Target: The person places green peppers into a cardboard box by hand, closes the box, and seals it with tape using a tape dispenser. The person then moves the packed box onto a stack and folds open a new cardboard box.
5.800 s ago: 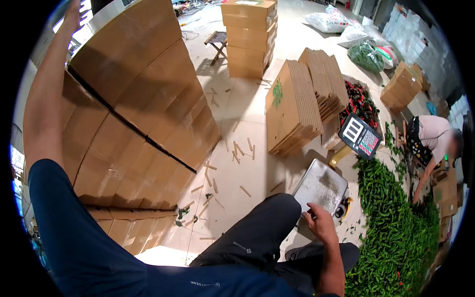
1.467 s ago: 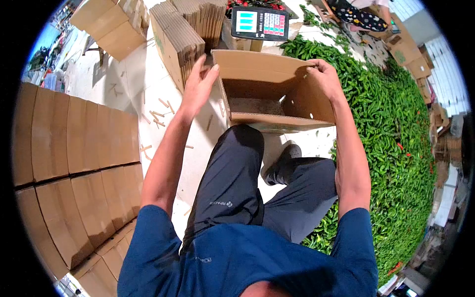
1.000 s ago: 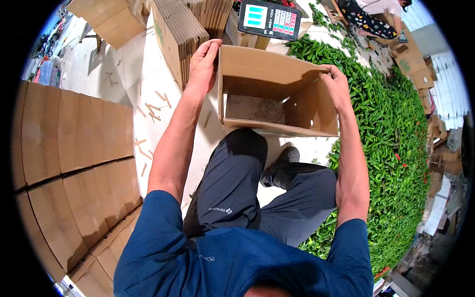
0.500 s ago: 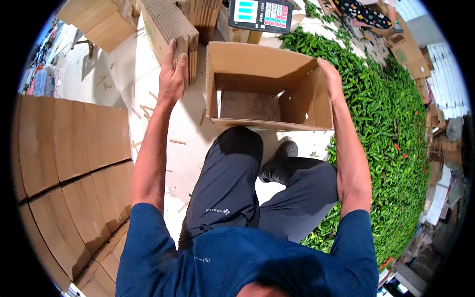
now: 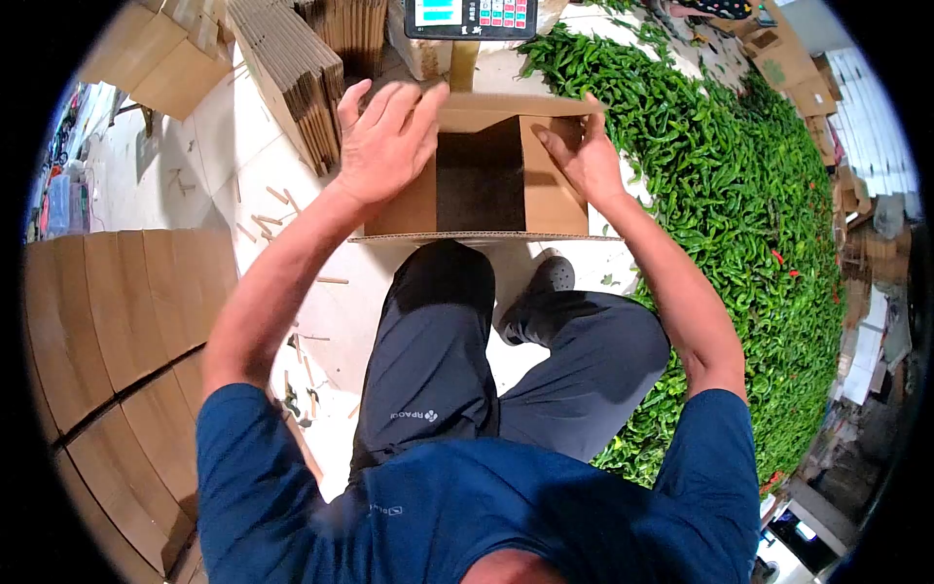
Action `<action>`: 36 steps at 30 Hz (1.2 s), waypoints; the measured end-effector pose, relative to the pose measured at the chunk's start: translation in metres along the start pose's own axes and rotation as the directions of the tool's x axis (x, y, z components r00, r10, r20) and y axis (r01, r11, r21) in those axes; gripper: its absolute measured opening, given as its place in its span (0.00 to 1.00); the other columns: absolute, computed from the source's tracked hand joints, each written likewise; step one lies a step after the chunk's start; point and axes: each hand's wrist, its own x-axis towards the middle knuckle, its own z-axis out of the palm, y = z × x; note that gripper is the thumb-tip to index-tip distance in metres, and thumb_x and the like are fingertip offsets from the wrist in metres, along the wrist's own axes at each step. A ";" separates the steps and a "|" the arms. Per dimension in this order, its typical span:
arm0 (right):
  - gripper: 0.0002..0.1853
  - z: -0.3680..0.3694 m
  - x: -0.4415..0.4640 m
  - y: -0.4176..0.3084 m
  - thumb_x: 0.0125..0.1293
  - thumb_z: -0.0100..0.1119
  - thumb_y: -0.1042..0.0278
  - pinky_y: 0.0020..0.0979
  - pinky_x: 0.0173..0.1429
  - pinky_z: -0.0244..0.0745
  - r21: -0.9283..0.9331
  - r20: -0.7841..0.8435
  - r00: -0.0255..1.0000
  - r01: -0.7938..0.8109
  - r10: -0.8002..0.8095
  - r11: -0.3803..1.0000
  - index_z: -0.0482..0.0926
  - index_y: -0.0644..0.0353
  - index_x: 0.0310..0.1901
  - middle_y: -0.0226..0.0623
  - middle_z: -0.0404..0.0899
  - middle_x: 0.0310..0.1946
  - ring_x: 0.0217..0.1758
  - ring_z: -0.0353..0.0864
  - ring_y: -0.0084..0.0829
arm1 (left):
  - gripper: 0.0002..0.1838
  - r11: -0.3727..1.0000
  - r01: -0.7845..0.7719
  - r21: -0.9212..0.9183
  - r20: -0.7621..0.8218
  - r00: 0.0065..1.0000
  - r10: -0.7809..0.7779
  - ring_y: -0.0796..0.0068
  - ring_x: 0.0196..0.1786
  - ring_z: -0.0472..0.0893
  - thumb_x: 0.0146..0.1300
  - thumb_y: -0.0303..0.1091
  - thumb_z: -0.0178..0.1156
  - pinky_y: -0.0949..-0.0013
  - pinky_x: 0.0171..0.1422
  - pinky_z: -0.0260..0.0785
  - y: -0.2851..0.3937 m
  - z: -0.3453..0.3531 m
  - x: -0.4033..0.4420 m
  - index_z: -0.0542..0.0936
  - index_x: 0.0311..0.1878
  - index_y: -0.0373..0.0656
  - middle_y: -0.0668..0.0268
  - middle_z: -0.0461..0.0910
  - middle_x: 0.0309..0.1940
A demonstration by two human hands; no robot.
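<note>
A cardboard box point(image 5: 491, 235) stands in front of my knees, its dark inside facing up and its two side flaps folded inward. My left hand point(image 5: 391, 136) is over the box's left side, palm down, with fingers apart and nothing in them. At the right side my right hand point(image 5: 584, 156) has its thumb and fingers spread around the corner of the far flap, touching or very near it. Just beyond the box is the scale's display point(image 5: 471, 14) on its post. The scale's platform is hidden.
Green chili peppers point(image 5: 739, 224) are heaped on the floor at the right. Folded cardboard sheets point(image 5: 287, 73) stand at the upper left. Stacked closed boxes point(image 5: 117, 341) rise at the left. Small sticks lie on the floor. Part of another person's patterned clothing point(image 5: 715, 8) shows at the top.
The box's side flaps have gone from upright to folded inward. My left hand has moved from beside the box to over it, and my right hand has shifted left. The view has shifted.
</note>
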 end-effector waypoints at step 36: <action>0.48 -0.002 0.014 -0.011 0.75 0.54 0.38 0.38 0.74 0.67 0.247 0.058 0.998 0.004 -0.019 0.969 0.51 0.76 0.77 0.64 0.71 0.67 0.70 0.74 0.48 | 0.43 -0.279 0.691 -0.667 0.718 0.495 -0.489 0.66 0.67 0.74 0.74 0.35 0.62 0.64 0.71 0.68 -0.013 0.001 -0.037 0.49 0.83 0.38 0.50 0.71 0.71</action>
